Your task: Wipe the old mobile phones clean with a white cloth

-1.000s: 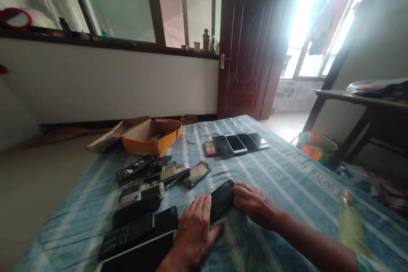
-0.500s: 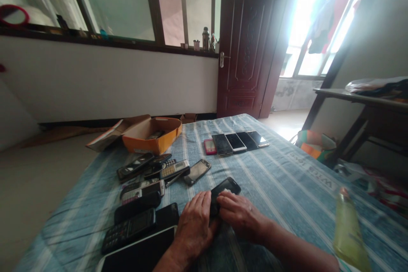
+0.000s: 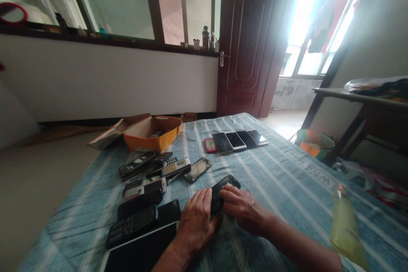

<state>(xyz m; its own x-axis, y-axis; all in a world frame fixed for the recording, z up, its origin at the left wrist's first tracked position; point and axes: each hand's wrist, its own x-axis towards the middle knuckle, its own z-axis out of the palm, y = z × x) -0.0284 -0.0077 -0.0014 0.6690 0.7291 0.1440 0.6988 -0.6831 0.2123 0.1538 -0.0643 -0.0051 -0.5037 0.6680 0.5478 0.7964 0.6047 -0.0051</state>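
A dark smartphone (image 3: 218,199) lies on the striped blue cloth, tilted away to the right. My left hand (image 3: 196,217) grips its near left side, thumb below and fingers along the edge. Bent over the phone's upper face are the closed fingers of my right hand (image 3: 245,209), pinching a small white tissue (image 3: 228,186) that is mostly hidden. Left of my hands lie a white-edged tablet (image 3: 143,248), a black keypad phone (image 3: 132,226) and several other old phones in a loose pile. Just beyond my hands rests a worn touchscreen phone (image 3: 198,170).
An orange cardboard box (image 3: 153,142) stands open at the far left of the bed. Several phones (image 3: 236,140) lie in a row near the far edge beside a pink-rimmed item (image 3: 210,145). At right lies a bottle of yellowish liquid (image 3: 347,231); beyond it stands a desk (image 3: 360,95).
My right hand has shifted slightly to the right over the phone, with the white tissue still at its fingers. My left hand keeps its grip. The view has moved a little.
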